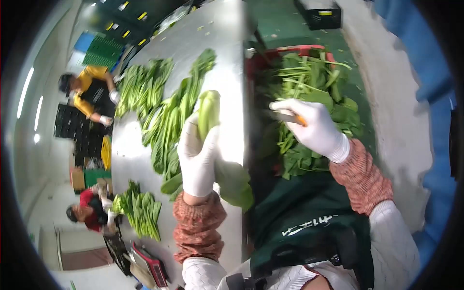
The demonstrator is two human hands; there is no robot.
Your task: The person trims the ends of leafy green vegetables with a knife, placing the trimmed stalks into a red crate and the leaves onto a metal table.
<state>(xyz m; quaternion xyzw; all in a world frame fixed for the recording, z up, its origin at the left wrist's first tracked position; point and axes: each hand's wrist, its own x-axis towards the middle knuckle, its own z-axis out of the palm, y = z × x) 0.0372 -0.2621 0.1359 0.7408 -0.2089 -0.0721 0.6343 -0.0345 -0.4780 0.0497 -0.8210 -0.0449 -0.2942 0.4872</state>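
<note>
My left hand (197, 162), in a white glove, is closed around a bok choy (209, 112). Its pale stem end points away from me, and its dark leaves hang down past my wrist. In my gloved right hand (316, 128) is a small knife (300, 119) with an orange handle; its short blade shows between thumb and fingers. Below that hand lies a red-rimmed crate (295, 48) heaped with loose green leaves (309, 92). On the metal table (227, 63), beside my left hand, a row of leafy greens (169, 116) is spread out.
More greens (145, 84) lie across the table, and another pile (140, 210) is nearer. Two people in aprons (94, 94) stand along the far side. A red-edged device (150, 263) sits at the table's end. A black crate (321, 17) stands on the floor.
</note>
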